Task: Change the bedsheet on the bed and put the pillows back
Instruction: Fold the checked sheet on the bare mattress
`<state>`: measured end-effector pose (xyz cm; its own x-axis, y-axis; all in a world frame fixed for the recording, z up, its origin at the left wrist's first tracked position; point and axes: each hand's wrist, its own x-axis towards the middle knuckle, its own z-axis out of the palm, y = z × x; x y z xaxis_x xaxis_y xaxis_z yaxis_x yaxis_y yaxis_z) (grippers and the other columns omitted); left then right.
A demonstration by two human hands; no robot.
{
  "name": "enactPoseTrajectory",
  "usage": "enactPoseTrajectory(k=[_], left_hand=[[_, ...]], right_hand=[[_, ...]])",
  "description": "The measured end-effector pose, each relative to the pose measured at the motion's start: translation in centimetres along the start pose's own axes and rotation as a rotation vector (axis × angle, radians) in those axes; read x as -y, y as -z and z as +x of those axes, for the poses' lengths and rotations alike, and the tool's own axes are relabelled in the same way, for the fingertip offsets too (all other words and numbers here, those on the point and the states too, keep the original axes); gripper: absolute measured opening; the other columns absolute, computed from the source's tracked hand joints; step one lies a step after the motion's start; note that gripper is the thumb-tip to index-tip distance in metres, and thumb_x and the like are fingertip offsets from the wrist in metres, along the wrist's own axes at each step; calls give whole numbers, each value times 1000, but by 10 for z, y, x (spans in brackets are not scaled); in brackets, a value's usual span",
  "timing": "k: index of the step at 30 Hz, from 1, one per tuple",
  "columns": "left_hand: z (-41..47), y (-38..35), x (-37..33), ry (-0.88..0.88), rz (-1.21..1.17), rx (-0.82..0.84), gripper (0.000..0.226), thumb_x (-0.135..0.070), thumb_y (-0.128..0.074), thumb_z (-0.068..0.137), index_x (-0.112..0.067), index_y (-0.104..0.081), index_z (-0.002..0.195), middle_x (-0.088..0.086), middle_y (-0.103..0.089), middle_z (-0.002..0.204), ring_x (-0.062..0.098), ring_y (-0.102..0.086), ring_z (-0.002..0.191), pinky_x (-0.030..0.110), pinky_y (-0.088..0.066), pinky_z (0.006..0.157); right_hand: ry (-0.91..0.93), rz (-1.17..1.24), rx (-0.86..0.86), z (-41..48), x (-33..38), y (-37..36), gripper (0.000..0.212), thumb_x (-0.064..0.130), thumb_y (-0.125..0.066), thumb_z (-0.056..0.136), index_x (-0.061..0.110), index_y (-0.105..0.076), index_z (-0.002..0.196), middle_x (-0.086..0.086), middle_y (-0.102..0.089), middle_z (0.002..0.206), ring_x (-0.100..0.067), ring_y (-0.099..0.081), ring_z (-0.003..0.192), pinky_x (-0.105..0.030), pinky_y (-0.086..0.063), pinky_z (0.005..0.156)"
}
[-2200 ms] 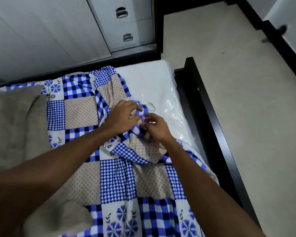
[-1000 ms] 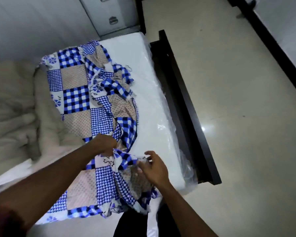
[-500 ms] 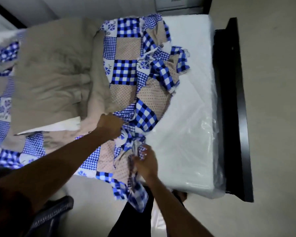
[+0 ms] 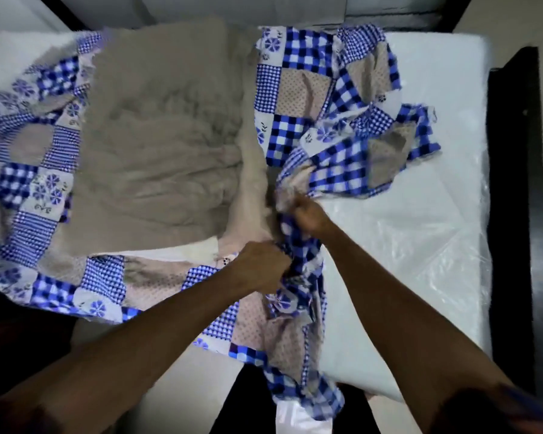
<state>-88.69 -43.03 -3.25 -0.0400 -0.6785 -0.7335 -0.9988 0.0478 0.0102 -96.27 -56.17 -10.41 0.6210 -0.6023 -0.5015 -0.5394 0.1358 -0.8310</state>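
Both hands clench the bunched patchwork bedsheet: the left hand near the mattress edge; the right hand just beyond it; a fuzzy beige blanket, possibly fleece, lies left of the plastic-wrapped white mattress.

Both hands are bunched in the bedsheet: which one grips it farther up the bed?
The right hand, fisted in the patchwork bedsheet beside the beige blanket's edge. The left hand grips the same gathered edge lower, nearer the person.
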Motion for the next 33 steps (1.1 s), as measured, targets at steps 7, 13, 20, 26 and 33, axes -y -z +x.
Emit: enactPoseTrajectory(k=[7, 13, 20, 26, 33], left_hand=[[-37, 88, 146, 31, -615, -918, 27, -22, -54, 75, -15, -73, 93, 5, -73, 90, 26, -65, 83, 28, -41, 75], [-59, 64, 334, 601, -815, -1181, 60, -36, -82, 75, -16, -59, 126, 10, -62, 122, 25, -56, 110, 32, -43, 92], [-61, -24, 437, 583, -1779, -645, 91, -69, -83, 57, -31, -51, 133, -4, -66, 124, 19, -65, 112, 39, -55, 90], [-60, -32, 440, 484, -2096, -225, 113, -73, -90, 22, -22, -66, 120, 6, -75, 112, 20, -74, 94, 34, -61, 67], [-47, -30, 423, 446, -2250, -312, 101, -62, -95, 12, -21, -74, 102, 8, -77, 100, 21, -76, 80, 32, -60, 57]], right_hand=[[27, -752, -413, 27, 81, -28, 48, 52, -39, 87, 19, -72, 99, -12, -73, 99, -35, -71, 94, -41, -54, 79], [170, -260, -375, 85, 182, -49, 46, 62, -61, 88, 27, -65, 117, 3, -71, 105, -20, -65, 103, -32, -47, 85], [-84, 16, -232, 169, 198, -95, 124, 97, -62, 51, 45, -17, 154, -3, -50, 150, -30, -50, 135, -47, -37, 115], [-235, 83, -186, 194, 161, -94, 130, 99, -66, 41, 51, -17, 152, 1, -40, 157, -30, -41, 141, -54, -34, 116], [-141, 312, -178, 196, 166, -90, 120, 69, -88, 52, 32, -33, 151, 11, -56, 133, -16, -58, 118, -40, -47, 107]])
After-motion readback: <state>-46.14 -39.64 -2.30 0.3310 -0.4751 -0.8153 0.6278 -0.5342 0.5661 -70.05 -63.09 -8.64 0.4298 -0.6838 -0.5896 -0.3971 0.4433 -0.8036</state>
